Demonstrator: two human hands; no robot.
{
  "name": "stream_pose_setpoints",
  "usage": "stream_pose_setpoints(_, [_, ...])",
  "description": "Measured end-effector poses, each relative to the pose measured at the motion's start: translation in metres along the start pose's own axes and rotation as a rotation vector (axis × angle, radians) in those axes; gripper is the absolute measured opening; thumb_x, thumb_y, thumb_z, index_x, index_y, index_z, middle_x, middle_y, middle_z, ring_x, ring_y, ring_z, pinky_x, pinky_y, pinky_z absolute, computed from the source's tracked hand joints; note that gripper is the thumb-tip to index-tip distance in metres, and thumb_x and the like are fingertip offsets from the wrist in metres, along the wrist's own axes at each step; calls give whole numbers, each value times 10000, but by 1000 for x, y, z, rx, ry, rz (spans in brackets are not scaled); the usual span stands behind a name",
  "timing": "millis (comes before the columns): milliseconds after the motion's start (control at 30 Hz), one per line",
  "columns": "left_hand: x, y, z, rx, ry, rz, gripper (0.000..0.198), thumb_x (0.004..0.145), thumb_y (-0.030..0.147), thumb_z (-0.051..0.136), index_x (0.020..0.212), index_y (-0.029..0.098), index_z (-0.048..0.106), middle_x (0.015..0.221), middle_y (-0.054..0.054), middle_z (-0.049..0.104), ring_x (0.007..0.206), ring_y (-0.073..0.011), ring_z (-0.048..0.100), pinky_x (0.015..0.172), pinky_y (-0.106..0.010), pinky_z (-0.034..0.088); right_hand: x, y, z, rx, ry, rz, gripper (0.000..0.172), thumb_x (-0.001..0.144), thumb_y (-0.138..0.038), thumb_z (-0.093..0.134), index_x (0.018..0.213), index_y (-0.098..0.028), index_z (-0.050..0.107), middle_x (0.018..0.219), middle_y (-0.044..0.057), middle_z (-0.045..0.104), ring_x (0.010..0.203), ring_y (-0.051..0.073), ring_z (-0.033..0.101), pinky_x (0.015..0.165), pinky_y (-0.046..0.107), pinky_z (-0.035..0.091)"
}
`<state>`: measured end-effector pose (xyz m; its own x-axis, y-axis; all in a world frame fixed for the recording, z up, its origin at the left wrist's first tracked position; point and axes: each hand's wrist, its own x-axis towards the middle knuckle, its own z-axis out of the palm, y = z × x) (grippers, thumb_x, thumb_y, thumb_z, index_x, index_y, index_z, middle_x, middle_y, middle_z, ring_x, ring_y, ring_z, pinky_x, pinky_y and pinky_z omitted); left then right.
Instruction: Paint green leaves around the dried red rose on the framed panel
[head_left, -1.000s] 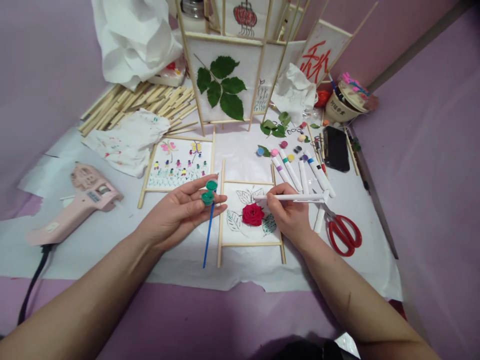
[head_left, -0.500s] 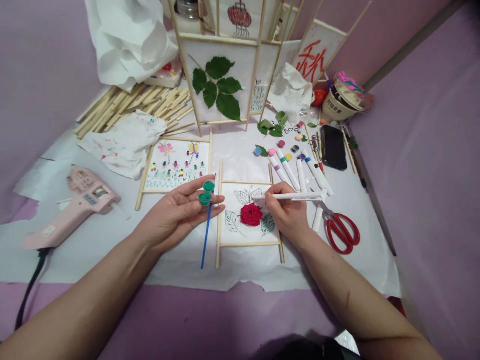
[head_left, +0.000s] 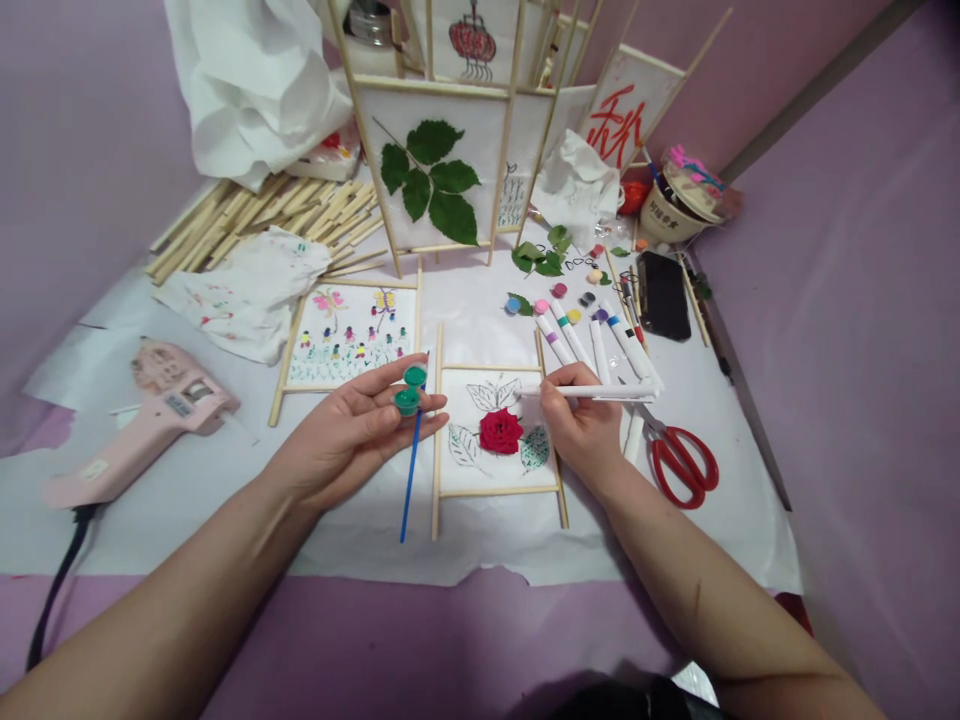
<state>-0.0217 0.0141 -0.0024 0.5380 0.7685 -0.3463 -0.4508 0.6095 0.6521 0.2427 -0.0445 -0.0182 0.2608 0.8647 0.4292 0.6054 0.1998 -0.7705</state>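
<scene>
Your left hand [head_left: 360,425] lies palm-up just left of the small framed panel [head_left: 495,490], its thumb and fingertips closed around a small green paint pot [head_left: 409,398] whose hinged lid stands open. A blue brush [head_left: 409,480] runs under those fingers and down onto the tabletop [head_left: 225,480]; you cannot tell from here whether it is pinched with the pot or merely lying beneath. Your right hand [head_left: 581,420] grips a white pen [head_left: 600,392] held almost level, its tip pointing left over the outlined leaves at the top of the panel, just above the red rose [head_left: 501,430] fixed at the centre. The lower right leaf [head_left: 534,450] already carries green, while the lower left leaf [head_left: 463,445] and the upper ones look like bare outlines. This reads as the colouring stage of the leaves around the rose, with the paint opened and ready. The next move seems to call for a tool that can carry paint: the pen would need setting down among the markers [head_left: 592,340] beside the red scissors [head_left: 682,465], and the brush taken up by its handle. Keep the pot level so nothing spills onto the paper, and keep your right wrist off the rose and the coloured leaf, which may be wet.
</scene>
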Motion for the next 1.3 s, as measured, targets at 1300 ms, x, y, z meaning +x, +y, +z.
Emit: stream_pose_setpoints(1300, [0, 0, 4, 20, 18, -3, 432, 789, 111, 850, 1204, 221, 794, 878, -38, 821, 993, -228, 787, 1082, -507, 587, -1, -3, 0, -29, -35, -52, 156, 875, -201, 586, 726, -242, 564, 669, -33, 620, 621, 145, 543, 635, 336, 403])
